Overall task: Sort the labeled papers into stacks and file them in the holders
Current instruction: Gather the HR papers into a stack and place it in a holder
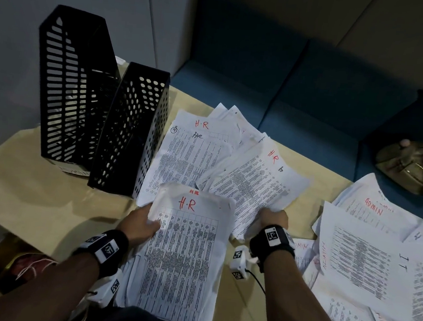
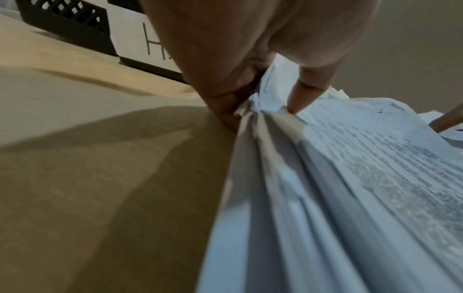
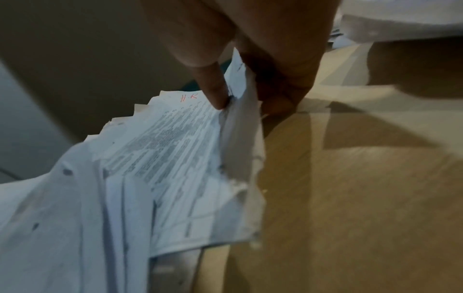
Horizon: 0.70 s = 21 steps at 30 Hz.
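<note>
the beige table [image 1: 36,196] fills the head view, with a blue sofa [image 1: 313,92] beyond its far edge from 12 to 2 o'clock. two black perforated holders [image 1: 102,115] stand upright side by side at 10 o'clock, the taller slotted one [image 1: 68,84] to the left and touching, or all but touching, the shorter round-holed one [image 1: 133,133]. a spread of papers marked admin and it [image 1: 376,251] covers the table from 3 to 5 o'clock. loose sheets marked h.r [image 1: 193,146] lie fanned just right of the holders, at about 12 o'clock. the h.r stack [image 1: 184,255] sits near centre, running toward 6 o'clock, raised off the table at its left edge; the left hand [image 1: 139,224] grasps that edge, thumb on top and fingers [image 2: 220,99] curled beneath. the right hand [image 1: 273,218], at 1 o'clock from the stack, pinches a second bundle of h.r sheets [image 1: 252,181] by its near corner, thumb [image 3: 215,87] pressed on the top page. an olive bag [image 1: 414,168] rests on the sofa at 2 o'clock. the wrist views are blurred, so how many sheets each hand has cannot be told.
</note>
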Each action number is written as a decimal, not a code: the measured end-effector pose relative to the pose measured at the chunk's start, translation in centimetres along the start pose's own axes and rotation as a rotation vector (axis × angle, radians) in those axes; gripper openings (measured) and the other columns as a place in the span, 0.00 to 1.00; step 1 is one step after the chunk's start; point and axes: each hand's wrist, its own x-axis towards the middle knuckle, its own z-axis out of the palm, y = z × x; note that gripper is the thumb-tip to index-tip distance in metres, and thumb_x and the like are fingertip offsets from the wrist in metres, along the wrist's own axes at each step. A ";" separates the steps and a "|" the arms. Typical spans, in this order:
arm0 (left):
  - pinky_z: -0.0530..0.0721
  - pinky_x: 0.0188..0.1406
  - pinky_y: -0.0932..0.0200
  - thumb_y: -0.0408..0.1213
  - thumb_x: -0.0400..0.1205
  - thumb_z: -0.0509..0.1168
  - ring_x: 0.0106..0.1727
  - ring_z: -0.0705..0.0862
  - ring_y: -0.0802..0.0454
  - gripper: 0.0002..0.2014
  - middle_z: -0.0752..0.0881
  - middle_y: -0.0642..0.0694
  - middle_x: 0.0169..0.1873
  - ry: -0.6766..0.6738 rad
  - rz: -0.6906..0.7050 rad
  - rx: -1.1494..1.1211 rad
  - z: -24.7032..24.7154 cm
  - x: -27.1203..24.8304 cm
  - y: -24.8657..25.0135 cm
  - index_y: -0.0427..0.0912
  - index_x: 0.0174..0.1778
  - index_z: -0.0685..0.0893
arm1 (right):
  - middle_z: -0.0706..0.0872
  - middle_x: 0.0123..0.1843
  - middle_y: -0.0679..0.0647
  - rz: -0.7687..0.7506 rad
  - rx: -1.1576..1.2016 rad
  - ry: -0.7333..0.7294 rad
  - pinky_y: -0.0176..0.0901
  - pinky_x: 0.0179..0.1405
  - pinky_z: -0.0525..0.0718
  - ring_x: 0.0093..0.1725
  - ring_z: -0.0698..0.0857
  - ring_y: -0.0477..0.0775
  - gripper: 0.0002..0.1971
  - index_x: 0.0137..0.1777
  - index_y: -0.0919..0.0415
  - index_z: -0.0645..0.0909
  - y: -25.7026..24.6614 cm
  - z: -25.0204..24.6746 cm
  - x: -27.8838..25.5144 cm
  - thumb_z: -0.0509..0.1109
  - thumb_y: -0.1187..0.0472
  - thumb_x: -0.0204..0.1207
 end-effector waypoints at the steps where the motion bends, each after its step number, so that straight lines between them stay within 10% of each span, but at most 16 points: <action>1: 0.86 0.53 0.51 0.38 0.81 0.64 0.47 0.88 0.52 0.20 0.89 0.49 0.50 -0.001 0.001 -0.004 0.0 0.0 -0.1 0.52 0.71 0.75 | 0.85 0.61 0.68 -0.013 0.017 0.009 0.50 0.54 0.85 0.58 0.85 0.67 0.21 0.62 0.72 0.79 0.2 -0.3 -0.2 0.69 0.58 0.74; 9: 0.80 0.58 0.55 0.50 0.83 0.64 0.55 0.84 0.55 0.13 0.85 0.61 0.51 -0.003 -0.006 -0.074 0.0 0.1 0.0 0.62 0.63 0.76 | 0.87 0.59 0.68 -0.251 0.446 0.159 0.52 0.52 0.86 0.50 0.87 0.61 0.36 0.64 0.68 0.77 -1.5 -4.8 -0.4 0.72 0.46 0.59; 13: 0.83 0.56 0.54 0.48 0.84 0.61 0.52 0.85 0.53 0.15 0.87 0.53 0.53 0.051 -0.043 -0.055 0.3 -0.1 -0.1 0.55 0.67 0.79 | 0.91 0.42 0.56 -0.471 0.619 0.195 0.50 0.42 0.87 0.36 0.87 0.54 0.09 0.48 0.60 0.86 -4.6 -11.0 -6.6 0.72 0.61 0.67; 16: 0.82 0.46 0.58 0.47 0.84 0.61 0.49 0.86 0.53 0.14 0.88 0.53 0.50 0.067 -0.063 -0.074 0.4 -0.3 0.1 0.55 0.66 0.79 | 0.93 0.47 0.56 -0.583 0.835 0.035 0.56 0.50 0.89 0.47 0.90 0.58 0.08 0.49 0.61 0.88 -5.5 -14.9 -9.6 0.72 0.64 0.71; 21: 0.72 0.61 0.60 0.43 0.86 0.61 0.68 0.79 0.50 0.19 0.80 0.55 0.59 0.054 -0.054 -0.155 0.3 -0.6 1.1 0.44 0.73 0.75 | 0.90 0.57 0.61 -0.718 1.008 -0.329 0.53 0.50 0.88 0.54 0.90 0.59 0.10 0.58 0.63 0.83 -5.2 -16.8 -14.4 0.63 0.68 0.81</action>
